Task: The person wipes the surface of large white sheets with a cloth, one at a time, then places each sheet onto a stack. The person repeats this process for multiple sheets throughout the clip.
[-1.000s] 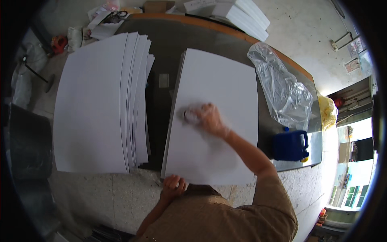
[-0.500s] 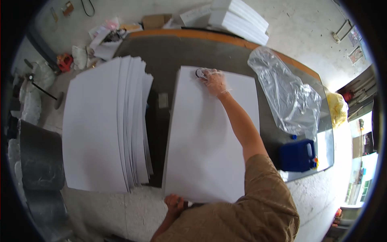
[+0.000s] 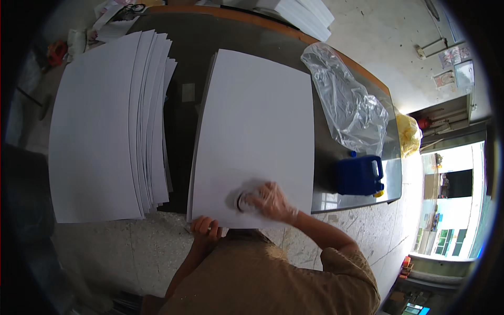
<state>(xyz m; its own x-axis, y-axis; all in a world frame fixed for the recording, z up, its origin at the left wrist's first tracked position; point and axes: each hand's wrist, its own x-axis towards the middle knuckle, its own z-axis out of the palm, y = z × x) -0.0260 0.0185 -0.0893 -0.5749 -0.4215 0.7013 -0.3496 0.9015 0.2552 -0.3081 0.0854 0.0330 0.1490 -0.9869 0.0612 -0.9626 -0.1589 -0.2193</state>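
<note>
A stack of large white sheets (image 3: 257, 126) lies in front of me on the dark table. My right hand (image 3: 273, 203), in a clear plastic glove, is low over the top sheet near its close edge. Its fingers close round a small round thing with a dark rim (image 3: 241, 202), pressed to the sheet; motion blur and the hand hide its kind. At the near left corner, my left hand (image 3: 206, 227) is bare, its fingers curled over the edge of the sheets. A second, fanned stack of white sheets (image 3: 97, 136) lies to the left.
On the table's right lie a crumpled clear plastic bag (image 3: 352, 102), a small blue cap (image 3: 353, 154) and a blue jerrycan (image 3: 358, 176). Beyond the table's orange edge (image 3: 210, 10) are white foam slabs (image 3: 299, 14). A yellow bag (image 3: 408, 135) stands past the right edge.
My right hand has come from the far edge of the top sheet to its near part, the round thing still in it. The left hand stays at the near left corner. The view has shifted.
</note>
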